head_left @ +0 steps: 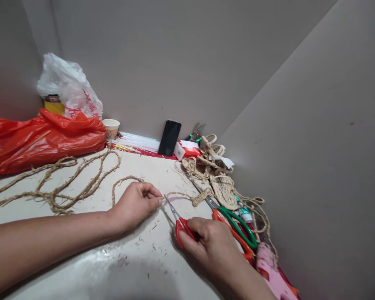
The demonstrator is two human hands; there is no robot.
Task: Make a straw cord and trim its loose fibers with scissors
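Note:
My left hand (136,207) pinches a thin straw rope (180,193) near the middle of the table. To the right of the fingertips the rope runs on to a small coiled, braided piece (201,197). My right hand (214,246) holds small scissors with red handles (178,221). Their tips are close to the rope, just beside my left fingertips; whether the blades touch it I cannot tell. Behind my left wrist a curved length of rope (120,181) lies on the table.
Long loops of straw rope (81,189) lie at left, before a red plastic bag (71,133). A paper cup (111,128) and a phone (169,137) stand along the back wall. At right are braided straw pieces (223,189), green-handled scissors (237,225) and a pink glue gun (270,266).

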